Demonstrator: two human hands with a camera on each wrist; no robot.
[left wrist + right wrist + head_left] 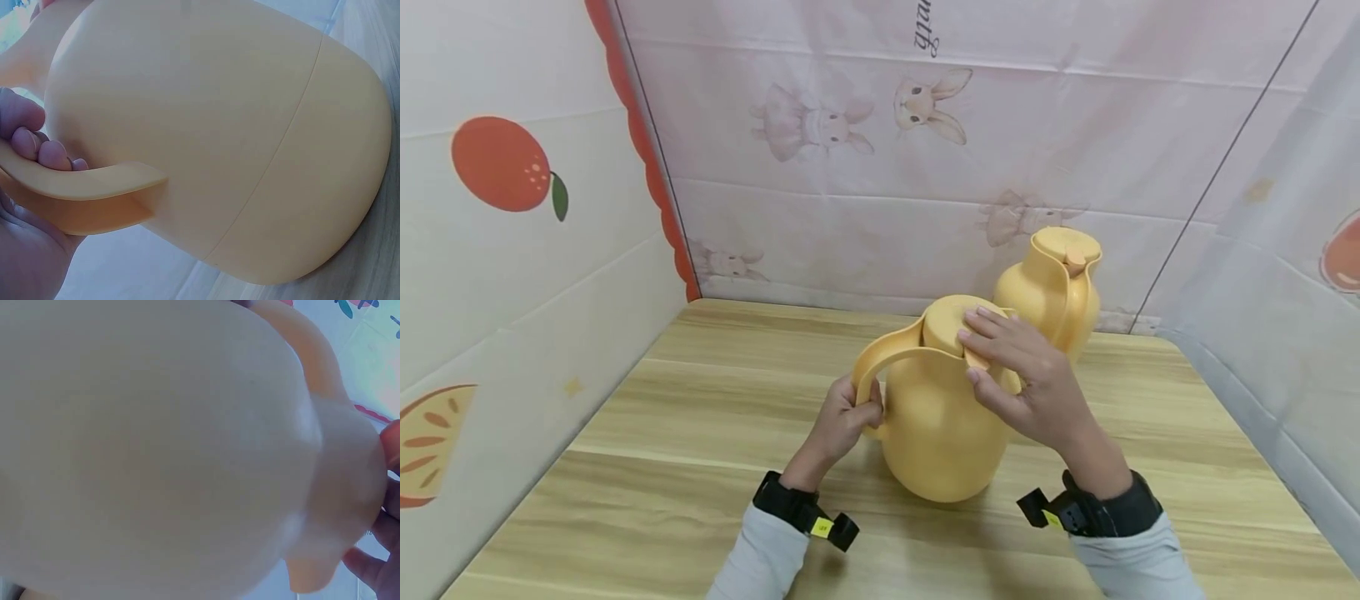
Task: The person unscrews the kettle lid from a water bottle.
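Observation:
A large yellow thermos jug point(946, 425) stands near the middle of the table in the head view. My left hand point(844, 421) grips its handle point(100, 187), the fingers curled round it in the left wrist view. On top, my right hand point(1030, 375) rests with fairly straight fingers across the round lid point(947, 323), near the spout side. In the right wrist view the jug's body point(156, 450) fills most of the picture, and the fingertips touch the neck or lid at the right edge. Whether the base fully touches the table is hard to tell.
Behind and to the right stands a second yellow jug point(1051, 292), partly hidden by my right hand and the large jug. The wood-grain table point(700, 467) is bordered by printed cloth walls point(835, 225) at the back and both sides.

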